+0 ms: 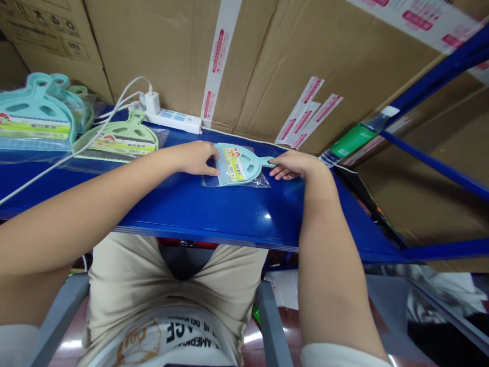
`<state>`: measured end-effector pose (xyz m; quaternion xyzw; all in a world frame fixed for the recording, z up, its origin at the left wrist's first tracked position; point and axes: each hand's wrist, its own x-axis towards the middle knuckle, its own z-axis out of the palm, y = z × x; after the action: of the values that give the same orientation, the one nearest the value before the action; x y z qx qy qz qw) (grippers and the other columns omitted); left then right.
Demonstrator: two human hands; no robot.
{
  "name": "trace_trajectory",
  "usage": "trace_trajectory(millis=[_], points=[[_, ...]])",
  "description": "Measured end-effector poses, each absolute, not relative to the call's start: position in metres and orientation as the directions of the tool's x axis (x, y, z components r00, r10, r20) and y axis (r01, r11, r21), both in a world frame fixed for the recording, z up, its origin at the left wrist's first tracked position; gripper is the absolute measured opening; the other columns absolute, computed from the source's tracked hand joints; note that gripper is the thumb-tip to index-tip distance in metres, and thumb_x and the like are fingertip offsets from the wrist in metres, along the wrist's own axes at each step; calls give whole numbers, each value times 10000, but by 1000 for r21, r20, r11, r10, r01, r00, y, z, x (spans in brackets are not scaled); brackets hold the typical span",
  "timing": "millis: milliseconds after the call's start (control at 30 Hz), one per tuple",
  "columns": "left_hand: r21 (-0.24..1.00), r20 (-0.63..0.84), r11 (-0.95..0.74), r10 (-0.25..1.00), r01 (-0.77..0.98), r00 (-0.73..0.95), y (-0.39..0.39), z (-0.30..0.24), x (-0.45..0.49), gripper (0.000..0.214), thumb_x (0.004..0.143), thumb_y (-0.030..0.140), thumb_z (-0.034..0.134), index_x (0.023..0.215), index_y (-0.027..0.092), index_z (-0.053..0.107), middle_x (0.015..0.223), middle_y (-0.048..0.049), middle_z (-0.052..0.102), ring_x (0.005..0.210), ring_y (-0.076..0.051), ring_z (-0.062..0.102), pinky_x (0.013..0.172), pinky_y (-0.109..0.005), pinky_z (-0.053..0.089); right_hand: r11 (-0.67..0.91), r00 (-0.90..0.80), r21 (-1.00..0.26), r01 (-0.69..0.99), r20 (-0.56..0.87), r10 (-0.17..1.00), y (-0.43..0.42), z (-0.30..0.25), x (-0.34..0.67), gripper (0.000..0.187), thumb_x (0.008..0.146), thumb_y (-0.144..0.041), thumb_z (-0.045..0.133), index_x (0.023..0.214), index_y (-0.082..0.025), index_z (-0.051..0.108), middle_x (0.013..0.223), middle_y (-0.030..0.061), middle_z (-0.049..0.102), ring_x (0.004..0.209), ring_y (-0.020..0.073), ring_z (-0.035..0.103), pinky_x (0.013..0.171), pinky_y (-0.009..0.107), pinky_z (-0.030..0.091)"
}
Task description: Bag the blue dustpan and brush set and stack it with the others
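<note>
A light blue mini dustpan (pixel 247 166) with a yellow-green label lies in a clear plastic bag on the blue shelf top (pixel 214 209), its handle pointing right. My left hand (pixel 199 158) is closed on the wide left edge, thumb on the near side and fingers at the far side. Pinched between the thumb and fingers of my right hand (pixel 292 165) is the end of the handle. Part of the bag (pixel 262 182) spreads loosely on the near side.
More bagged dustpans, a green one (pixel 130 133) and blue ones (pixel 36 114), lie at the left. A power strip (pixel 175 120) with a charger and white cables runs behind them. A green-labelled bottle (pixel 353 140) leans at the right by cardboard boxes (pixel 171 51) and a blue frame.
</note>
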<state>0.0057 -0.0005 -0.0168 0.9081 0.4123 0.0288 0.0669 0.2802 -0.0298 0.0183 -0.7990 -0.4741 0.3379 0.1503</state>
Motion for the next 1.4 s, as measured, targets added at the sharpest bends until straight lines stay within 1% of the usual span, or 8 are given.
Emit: trace_trajectory(millis=[267, 400, 500, 633, 800, 1000, 1233, 1400], points=[[156, -25, -629, 769, 762, 639, -3, -15, 7, 623, 912, 599, 610, 1386, 217, 743, 1435, -132, 735, 1303, -328, 691, 1131, -404, 512, -511, 327, -554, 657, -402, 856, -25, 14, 284, 200, 1109, -175, 576, 994, -140, 736, 661, 37, 761, 472, 99, 643, 449, 159, 479], [147, -29, -626, 771, 765, 636, -4, -14, 7, 624, 915, 598, 602, 1398, 225, 735, 1451, -126, 729, 1303, -323, 691, 1138, -403, 508, -494, 320, -541, 681, -386, 865, -19, 9, 292, 119, 1076, -209, 652, 1064, -138, 747, 695, 54, 783, 529, 121, 696, 493, 163, 524], [147, -20, -633, 767, 760, 642, -3, -16, 7, 612, 914, 602, 601, 1395, 252, 740, 1431, -108, 743, 1298, -320, 693, 1128, -407, 515, -502, 321, -551, 666, -396, 860, -17, 8, 295, 94, 1056, -214, 695, 1022, -144, 745, 708, 58, 788, 545, 125, 709, 510, 168, 537], [140, -14, -632, 768, 762, 640, -3, -16, 7, 604, 914, 600, 597, 1375, 242, 754, 1413, -119, 751, 1289, -331, 699, 1129, -424, 515, -530, 342, -588, 611, -408, 846, -20, 12, 289, 156, 1083, -170, 639, 949, -152, 717, 678, 36, 767, 509, 108, 682, 478, 157, 506], [135, -17, -643, 760, 754, 650, -4, -15, 7, 609, 916, 597, 596, 1393, 250, 744, 1436, -106, 744, 1308, -326, 692, 1142, -419, 505, -546, 389, -651, 528, -386, 837, -26, 15, 276, 177, 1104, -118, 586, 956, -161, 673, 607, -16, 706, 436, 75, 618, 393, 129, 423], [108, -11, -658, 749, 745, 663, -4, -14, 6, 617, 926, 588, 579, 1403, 232, 740, 1405, -115, 761, 1298, -325, 692, 1141, -411, 505, -543, 408, -705, 456, -376, 832, -26, 14, 269, 198, 1107, -84, 544, 964, -164, 656, 585, -38, 670, 428, 63, 606, 397, 116, 441], [117, -2, -705, 704, 700, 710, -10, -12, 10, 470, 934, 513, 592, 1242, 242, 821, 1265, -95, 820, 1165, -289, 737, 1045, -380, 529, -475, 437, -812, 338, -312, 843, -17, 2, 259, 155, 1069, -50, 530, 1077, -166, 633, 554, -71, 621, 409, 56, 562, 410, 115, 469], [163, 3, -703, 701, 692, 713, -14, 2, 6, 383, 947, 470, 593, 1087, 226, 853, 1008, -63, 844, 950, -238, 757, 918, -338, 540, -379, 502, -908, 180, -246, 829, -9, -5, 250, 176, 1042, -31, 500, 979, -151, 611, 509, -58, 583, 422, 77, 577, 438, 129, 508]])
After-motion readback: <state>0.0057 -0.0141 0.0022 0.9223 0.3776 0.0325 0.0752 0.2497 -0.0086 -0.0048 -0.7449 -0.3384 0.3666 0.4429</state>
